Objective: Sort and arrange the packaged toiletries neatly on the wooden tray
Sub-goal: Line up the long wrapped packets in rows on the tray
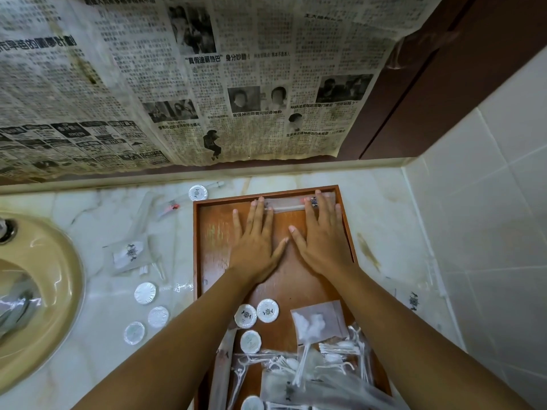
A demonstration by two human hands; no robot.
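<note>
The wooden tray [213, 232] lies on the marble counter. A long clear packet holding a toothbrush [288, 205] lies along the tray's far edge. My left hand [254, 241] and my right hand [324, 235] lie flat on the tray, fingers straight, fingertips pressing on that packet. Near me on the tray are three round white soap packets [268, 310], a sachet of cotton balls [318, 321] and a heap of clear packets with swabs and combs [310, 368].
Left of the tray on the counter [384, 220] lie three round soap packets [145, 292], a clear sachet [130, 254], another round packet [197, 192] and a toothbrush packet [170, 207]. A beige sink [44, 291] is at far left. Newspaper covers the wall behind.
</note>
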